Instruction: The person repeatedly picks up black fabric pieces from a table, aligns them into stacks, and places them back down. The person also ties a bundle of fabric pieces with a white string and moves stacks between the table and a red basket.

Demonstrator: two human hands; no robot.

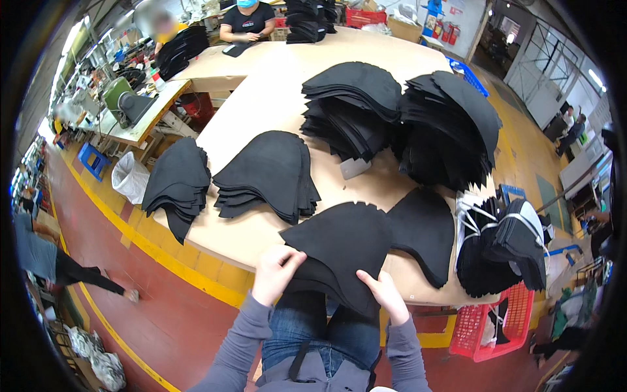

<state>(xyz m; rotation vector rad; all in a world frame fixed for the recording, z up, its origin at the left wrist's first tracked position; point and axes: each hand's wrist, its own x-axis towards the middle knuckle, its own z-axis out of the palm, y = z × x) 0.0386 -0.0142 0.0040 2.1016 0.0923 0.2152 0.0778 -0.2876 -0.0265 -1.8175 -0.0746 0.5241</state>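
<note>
A black dome-shaped fabric panel (343, 238) with small notches along its curved edge lies at the table's near edge, partly overhanging it. My left hand (277, 271) pinches its left corner between thumb and fingers. On the lower right edge, my right hand (385, 294) grips with the thumb on top and the fingers mostly hidden beneath. Under the panel, more black layers (310, 277) show at the lower left; I cannot tell whether either hand holds these too. Just right of it lies another black piece (428, 228), partly covered by the panel.
Fanned stacks of black panels lie left (268, 170), far left (176, 173) and behind (353, 91) on the tan table (228, 117). Tied bundles (513, 245) sit at the right corner, above a red basket (467, 330). Co-workers sit across; a green sewing machine (124, 101) stands left.
</note>
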